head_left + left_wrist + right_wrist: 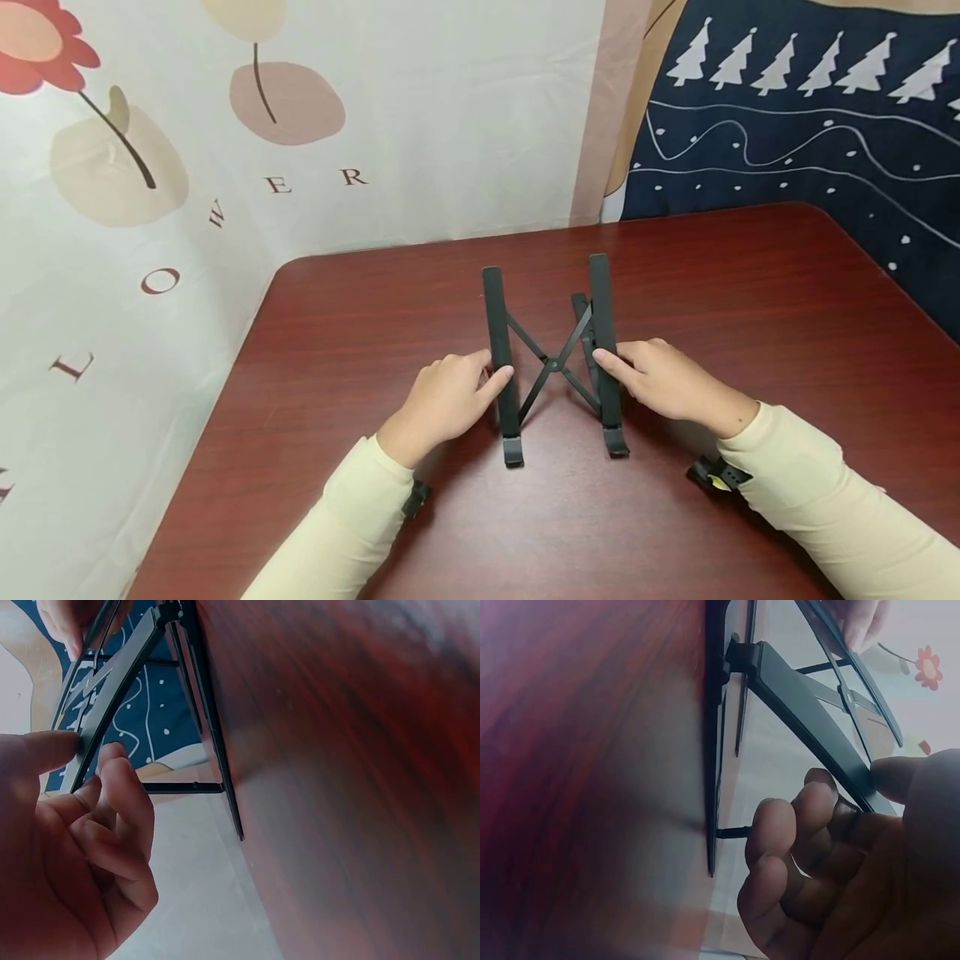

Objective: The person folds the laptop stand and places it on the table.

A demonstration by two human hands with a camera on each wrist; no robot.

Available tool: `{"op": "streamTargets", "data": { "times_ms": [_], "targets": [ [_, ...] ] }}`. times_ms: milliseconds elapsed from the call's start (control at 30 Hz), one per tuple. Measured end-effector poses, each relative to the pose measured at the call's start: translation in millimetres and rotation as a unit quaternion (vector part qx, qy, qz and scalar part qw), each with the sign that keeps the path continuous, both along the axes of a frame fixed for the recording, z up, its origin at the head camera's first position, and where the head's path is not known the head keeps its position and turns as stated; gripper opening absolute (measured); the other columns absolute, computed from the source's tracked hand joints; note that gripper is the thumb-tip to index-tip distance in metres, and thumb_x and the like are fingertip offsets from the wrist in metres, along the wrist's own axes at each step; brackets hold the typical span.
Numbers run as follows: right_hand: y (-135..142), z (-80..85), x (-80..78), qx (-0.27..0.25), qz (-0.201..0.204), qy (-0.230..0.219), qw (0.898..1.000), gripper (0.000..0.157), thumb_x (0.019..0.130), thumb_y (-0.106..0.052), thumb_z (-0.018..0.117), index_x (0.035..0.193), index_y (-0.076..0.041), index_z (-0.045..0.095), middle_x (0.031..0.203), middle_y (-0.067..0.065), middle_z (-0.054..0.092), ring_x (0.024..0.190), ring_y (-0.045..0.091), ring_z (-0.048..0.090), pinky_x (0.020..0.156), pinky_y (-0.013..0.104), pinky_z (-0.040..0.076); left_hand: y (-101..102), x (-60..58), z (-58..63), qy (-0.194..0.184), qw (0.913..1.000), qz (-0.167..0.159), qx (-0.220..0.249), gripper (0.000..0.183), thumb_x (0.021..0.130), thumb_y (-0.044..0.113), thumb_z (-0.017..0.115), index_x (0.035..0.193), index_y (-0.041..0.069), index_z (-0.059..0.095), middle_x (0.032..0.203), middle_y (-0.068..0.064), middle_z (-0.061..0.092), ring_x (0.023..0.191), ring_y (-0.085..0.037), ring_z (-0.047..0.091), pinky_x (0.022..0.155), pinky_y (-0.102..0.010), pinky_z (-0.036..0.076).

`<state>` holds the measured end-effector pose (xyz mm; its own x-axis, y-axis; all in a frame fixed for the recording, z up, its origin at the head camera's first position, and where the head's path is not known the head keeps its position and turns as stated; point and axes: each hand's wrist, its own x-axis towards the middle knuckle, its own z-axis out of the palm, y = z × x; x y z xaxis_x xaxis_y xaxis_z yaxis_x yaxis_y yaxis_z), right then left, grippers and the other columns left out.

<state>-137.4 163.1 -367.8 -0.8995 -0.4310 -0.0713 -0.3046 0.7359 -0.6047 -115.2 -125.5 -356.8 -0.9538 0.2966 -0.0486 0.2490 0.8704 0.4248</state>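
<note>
So the black folding stand (553,365) sits right between the two hands. The left hand (446,398) is mostly closed, pinching the left rail (497,333), thumb on one side and curled fingers on the other. The right hand (667,379) mirrors it, thumb and bent fingers gripping the right rail (603,308).

The stand's matte-looking black all over: flat straight rails with squared-off ends, little upturned hooks (513,452) on the near ends, and skinny bars crossing in an X with a round pivot. From the wrist views, the rails slant away from the lower bars, which run right along the surface (360,333).

That surface is glossy reddish-brown with wood grain and rounded far corners. The stand's around the middle, well in from the left and right edges, with its rails pointing at the far edge. Past that edge hang a pale cloth (465,108) with flowers and letters, and a navy cloth (795,142) with white trees toward the far right corner. Sleeves (345,517) are pale yellow.
</note>
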Motion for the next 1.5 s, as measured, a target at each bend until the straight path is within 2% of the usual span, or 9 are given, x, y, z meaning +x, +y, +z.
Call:
{"op": "streamTargets", "data": {
  "times_ms": [133, 400, 533, 700, 867, 1167, 1300, 1500],
  "targets": [
    [-0.6, 1.4, 0.3, 0.022, 0.005, 0.008, 1.000, 0.055, 0.106, -0.053, 0.036, 0.073, -0.015, 0.059, 0.055, -0.006, 0.040, 0.052, 0.009, 0.038, 0.055, 0.026, 0.035, 0.1, 0.9, 0.5, -0.004, 1.0000, 0.001, 0.005, 0.030, 0.102, 0.046, 0.054, 0.090, 0.020, 0.063, 0.051, 0.005, 0.042, 0.045, -0.015, 0.042, 0.048, -0.030, 0.031],
    [-1.8, 2.9, 2.3, 0.069, 0.007, 0.026, 0.997, 0.051, 0.108, -0.047, 0.037, 0.069, -0.017, 0.054, 0.058, -0.006, 0.033, 0.054, 0.010, 0.037, 0.057, 0.029, 0.034, 1.6, 1.5, 1.0, 0.006, 0.9999, -0.005, -0.008, 0.031, 0.102, 0.046, 0.053, 0.086, 0.021, 0.062, 0.050, 0.005, 0.044, 0.046, -0.013, 0.044, 0.049, -0.029, 0.033],
    [-2.1, 2.2, 2.1, 0.061, 0.008, 0.030, 0.998, 0.051, 0.108, -0.045, 0.037, 0.072, -0.016, 0.059, 0.058, -0.006, 0.034, 0.055, 0.011, 0.040, 0.059, 0.029, 0.036, 3.0, 0.8, 1.6, 0.012, 0.9999, -0.009, -0.009, 0.029, 0.102, 0.045, 0.054, 0.089, 0.021, 0.063, 0.052, 0.005, 0.048, 0.049, -0.013, 0.047, 0.050, -0.030, 0.035],
    [-2.0, -1.0, 1.5, 0.048, 0.015, 0.030, 0.998, 0.047, 0.108, -0.042, 0.038, 0.074, -0.018, 0.061, 0.058, -0.007, 0.035, 0.056, 0.010, 0.041, 0.061, 0.030, 0.038, 3.2, 0.2, -0.1, -0.005, 0.9998, -0.012, 0.013, 0.026, 0.102, 0.042, 0.056, 0.092, 0.019, 0.063, 0.055, 0.007, 0.052, 0.050, -0.011, 0.048, 0.051, -0.028, 0.036],
    [-1.3, -4.1, 0.8, 0.040, 0.019, 0.039, 0.998, 0.047, 0.108, -0.043, 0.037, 0.076, -0.020, 0.063, 0.057, -0.008, 0.039, 0.059, 0.009, 0.046, 0.065, 0.030, 0.040, 2.9, -0.3, -1.2, -0.016, 0.9990, -0.010, 0.042, 0.026, 0.101, 0.039, 0.058, 0.085, 0.018, 0.060, 0.057, 0.005, 0.052, 0.048, -0.010, 0.045, 0.051, -0.027, 0.036],
    [-1.6, -3.1, 1.7, 0.040, 0.019, 0.039, 0.998, 0.047, 0.109, -0.042, 0.037, 0.075, -0.019, 0.062, 0.058, -0.008, 0.037, 0.060, 0.010, 0.046, 0.065, 0.030, 0.040, 4.0, -0.5, -1.2, -0.032, 0.9959, -0.010, 0.084, 0.025, 0.101, 0.035, 0.059, 0.084, 0.017, 0.060, 0.058, 0.005, 0.055, 0.051, -0.009, 0.048, 0.053, -0.025, 0.038],
    [-1.5, -0.9, 3.1, 0.041, 0.019, 0.045, 0.998, 0.049, 0.109, -0.041, 0.037, 0.073, -0.018, 0.059, 0.058, -0.008, 0.034, 0.058, 0.010, 0.042, 0.062, 0.030, 0.038, 4.7, -1.1, -1.5, -0.034, 0.9953, -0.009, 0.090, 0.025, 0.101, 0.034, 0.060, 0.084, 0.016, 0.060, 0.060, 0.001, 0.059, 0.053, -0.010, 0.050, 0.053, -0.026, 0.039],
    [-2.7, -0.2, 3.5, 0.048, 0.021, 0.046, 0.998, 0.048, 0.109, -0.041, 0.037, 0.074, -0.018, 0.060, 0.058, -0.008, 0.036, 0.059, 0.010, 0.044, 0.063, 0.030, 0.039, 4.6, -1.1, -2.1, -0.039, 0.9947, -0.006, 0.094, 0.025, 0.101, 0.033, 0.060, 0.084, 0.015, 0.061, 0.061, -0.002, 0.061, 0.054, -0.010, 0.052, 0.054, -0.026, 0.040]
  ]
}}
